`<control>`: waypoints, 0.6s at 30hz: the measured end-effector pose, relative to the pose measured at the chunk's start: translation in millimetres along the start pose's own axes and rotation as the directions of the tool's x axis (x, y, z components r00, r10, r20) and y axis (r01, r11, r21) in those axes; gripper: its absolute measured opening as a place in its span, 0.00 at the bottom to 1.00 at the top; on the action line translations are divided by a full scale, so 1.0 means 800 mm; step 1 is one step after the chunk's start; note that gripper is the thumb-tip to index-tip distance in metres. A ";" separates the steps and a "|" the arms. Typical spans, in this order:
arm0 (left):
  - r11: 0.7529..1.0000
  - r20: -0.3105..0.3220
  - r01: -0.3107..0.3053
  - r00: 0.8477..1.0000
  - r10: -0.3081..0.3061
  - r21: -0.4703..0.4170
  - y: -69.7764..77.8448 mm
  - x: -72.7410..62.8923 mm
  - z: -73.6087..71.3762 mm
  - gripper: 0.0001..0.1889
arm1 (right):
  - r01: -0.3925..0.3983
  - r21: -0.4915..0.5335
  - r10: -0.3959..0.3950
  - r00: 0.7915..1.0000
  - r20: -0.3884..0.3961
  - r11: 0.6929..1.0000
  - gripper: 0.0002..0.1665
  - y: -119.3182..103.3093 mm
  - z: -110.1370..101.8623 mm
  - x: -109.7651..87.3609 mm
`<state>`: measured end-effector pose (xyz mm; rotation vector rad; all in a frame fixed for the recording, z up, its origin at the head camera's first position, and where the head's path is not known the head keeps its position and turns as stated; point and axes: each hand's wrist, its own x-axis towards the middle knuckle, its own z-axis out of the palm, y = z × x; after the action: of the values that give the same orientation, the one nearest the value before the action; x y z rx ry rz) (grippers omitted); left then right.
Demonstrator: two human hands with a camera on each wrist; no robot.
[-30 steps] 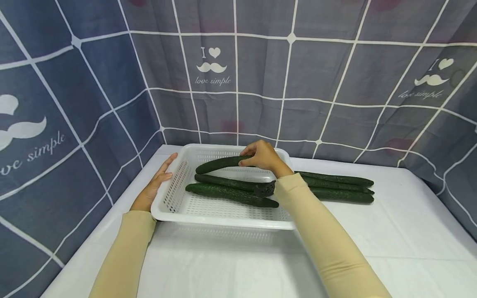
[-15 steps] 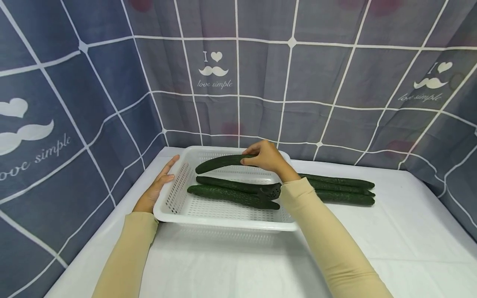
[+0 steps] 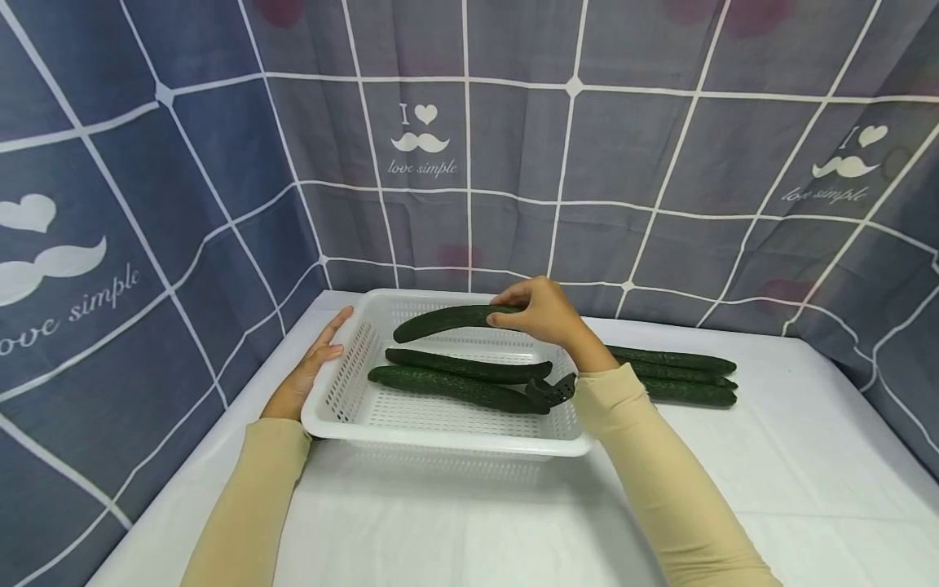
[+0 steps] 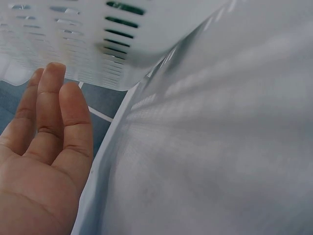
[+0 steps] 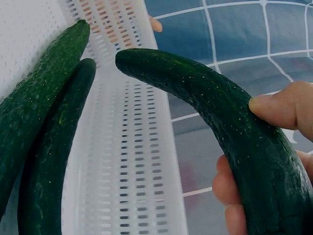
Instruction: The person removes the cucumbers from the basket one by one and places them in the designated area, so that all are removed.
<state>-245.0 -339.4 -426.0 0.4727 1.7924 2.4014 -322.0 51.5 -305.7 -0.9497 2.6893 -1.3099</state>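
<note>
My right hand (image 3: 541, 312) grips a curved dark green cucumber (image 3: 447, 319) between thumb and fingers, above the far side of the white perforated basket (image 3: 440, 441). In the right wrist view the held cucumber (image 5: 205, 95) arches over the basket's rim, with the thumb on one side and fingers on the other. Two more cucumbers (image 3: 455, 388) lie side by side on the basket floor. At the basket's left end stands my left hand (image 3: 308, 367), fingers extended along the outer wall. The left wrist view has those fingers (image 4: 49, 117) straight beside the slotted wall.
Several cucumbers (image 3: 685, 377) lie together on the white-covered table (image 3: 800, 456) to the right of the basket, partly hidden by my right arm. Grey-blue checked cloth (image 3: 513, 147) hangs behind and at both sides. A black perforated piece (image 3: 555, 391) sits at my right wrist.
My right hand has shifted slightly right with the cucumber, drawing its left end a little to the right. The left hand keeps its place at the basket's end.
</note>
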 end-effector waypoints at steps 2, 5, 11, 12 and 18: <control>1.000 -0.007 0.011 1.000 -0.011 0.012 0.001 0.000 0.001 0.36 | 0.020 0.006 -0.020 1.000 -0.009 1.000 0.19 -0.002 -0.004 -0.004; 0.999 -0.013 0.028 1.000 -0.027 0.019 0.002 -0.001 0.002 0.37 | 0.038 0.016 -0.038 0.999 -0.030 0.999 0.19 -0.004 -0.010 -0.012; 0.998 -0.010 0.059 0.998 -0.059 -0.011 0.006 -0.004 0.005 0.40 | 0.050 0.040 -0.048 0.997 -0.060 0.998 0.18 -0.005 -0.023 -0.026; 0.998 -0.011 0.066 0.998 -0.066 -0.015 0.006 -0.004 0.006 0.40 | 0.051 0.044 -0.048 0.997 -0.066 0.998 0.18 -0.004 -0.025 -0.028; 0.996 -0.019 0.088 0.996 -0.088 0.002 0.008 -0.005 0.008 0.41 | 0.075 0.077 -0.066 0.992 -0.111 0.994 0.18 -0.002 -0.035 -0.043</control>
<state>-238.7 -336.8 -419.1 0.3651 1.7855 2.3523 -300.2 88.7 -294.9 -1.0023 2.6787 -1.5144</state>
